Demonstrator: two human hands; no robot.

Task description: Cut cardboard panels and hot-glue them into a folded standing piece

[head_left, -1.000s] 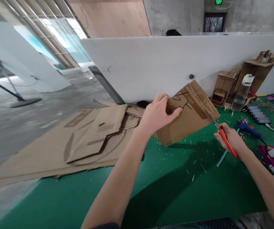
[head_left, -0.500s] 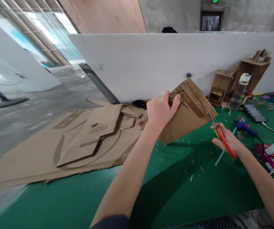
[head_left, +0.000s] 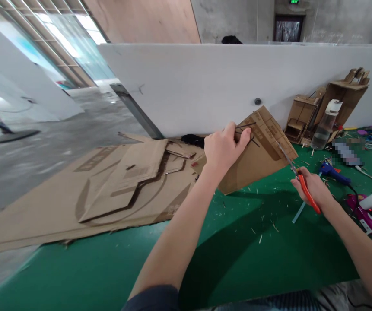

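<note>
My left hand [head_left: 224, 144] grips a piece of brown cardboard [head_left: 250, 166] by its upper left part, thumb on the near face, and holds it tilted above the table. Dark lines run across the cardboard near my thumb. My right hand [head_left: 313, 185] is closed round the red handles of a pair of scissors [head_left: 308, 194]. The scissor blades lie at the right edge of the cardboard and reach over its printed strip. Whether the blades are fully closed is hard to make out.
Large cardboard sheets [head_left: 52, 194] cover the left of the green table [head_left: 237, 259]. At the right are a blue glue gun [head_left: 335, 172], a magenta device [head_left: 364, 214], a phone [head_left: 348, 152], a clear bottle [head_left: 326, 125] and cardboard models [head_left: 343, 97]. A white partition [head_left: 189, 86] stands behind.
My right hand has closed its fingers on the scissor handles, and the blades have narrowed at the cardboard edge. The view has shifted slightly; the left hand keeps its hold.
</note>
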